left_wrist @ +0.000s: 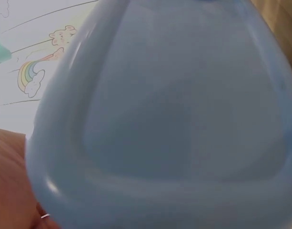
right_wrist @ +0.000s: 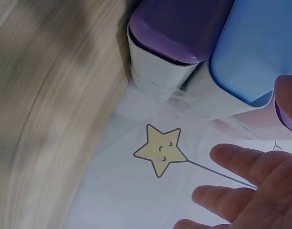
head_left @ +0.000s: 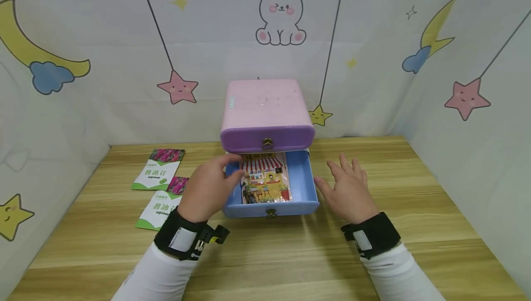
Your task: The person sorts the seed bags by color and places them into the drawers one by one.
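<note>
A pink drawer unit (head_left: 265, 105) stands with its light blue drawer (head_left: 303, 181) pulled out. Inside that drawer lies a flat picture packet (head_left: 265, 179) with a striped awning and a shop scene. My left hand (head_left: 209, 190) is over the drawer's left side, its thumb and forefinger parted beside the packet's left edge. The drawer's blue front (left_wrist: 184, 109) fills most of the left wrist view. To the right of the drawer is my right hand (head_left: 350, 195), fingers spread and holding nothing, its thumb close to the drawer's side. Its fingers (right_wrist: 231, 200) also show in the right wrist view.
Two seed packets with pink flowers, an upper one (head_left: 155, 172) and a lower one (head_left: 159, 209), lie at the left on the wooden table (head_left: 290, 259). Above the blue drawer sits a closed purple drawer (head_left: 244, 139). A printed cloth (head_left: 352, 93) hangs behind.
</note>
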{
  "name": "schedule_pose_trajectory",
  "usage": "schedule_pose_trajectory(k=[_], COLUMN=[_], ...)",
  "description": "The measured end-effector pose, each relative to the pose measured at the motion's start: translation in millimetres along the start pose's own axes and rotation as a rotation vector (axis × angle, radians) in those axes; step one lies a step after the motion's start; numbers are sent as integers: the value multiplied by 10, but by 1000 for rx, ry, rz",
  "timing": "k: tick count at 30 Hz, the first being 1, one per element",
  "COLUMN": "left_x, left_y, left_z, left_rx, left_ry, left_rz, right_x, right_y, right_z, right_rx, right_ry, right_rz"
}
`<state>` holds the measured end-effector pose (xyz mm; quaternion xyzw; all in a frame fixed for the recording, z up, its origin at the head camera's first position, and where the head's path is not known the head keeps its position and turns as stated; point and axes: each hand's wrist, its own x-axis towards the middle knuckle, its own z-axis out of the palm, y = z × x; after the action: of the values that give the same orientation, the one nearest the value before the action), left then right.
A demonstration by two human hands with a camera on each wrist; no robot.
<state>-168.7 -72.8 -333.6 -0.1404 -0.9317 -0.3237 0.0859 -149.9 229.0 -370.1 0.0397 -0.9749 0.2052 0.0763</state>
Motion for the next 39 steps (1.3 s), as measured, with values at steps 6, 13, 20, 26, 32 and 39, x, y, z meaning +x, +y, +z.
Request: schedule_pose_trajectory(k=[6,13,20,26,32,39], left_x=[2,19,52,76,114,180], left_y=[-25,-53,-82,-115,-143,-153], left_z=[-52,-73,-60,-50,-61,-91], left_rx=[-79,-173,-219,-264,-276,-240], left_ry=[91,217,283,224,172,171], left_rz=[-33,-45,8,31,29,67], right_x=[-3,-60,-292,-497,-584,-595], right_y=[-16,-102,-421,-684,-812,-827], right_z=[-16,-126,-327,-329,-141,122], right_rx=[31,188,329,410,415,388], right_ry=[67,320,307,67,-172,-285], right_rz=[-16,-94,-185,-280,-271,-261])
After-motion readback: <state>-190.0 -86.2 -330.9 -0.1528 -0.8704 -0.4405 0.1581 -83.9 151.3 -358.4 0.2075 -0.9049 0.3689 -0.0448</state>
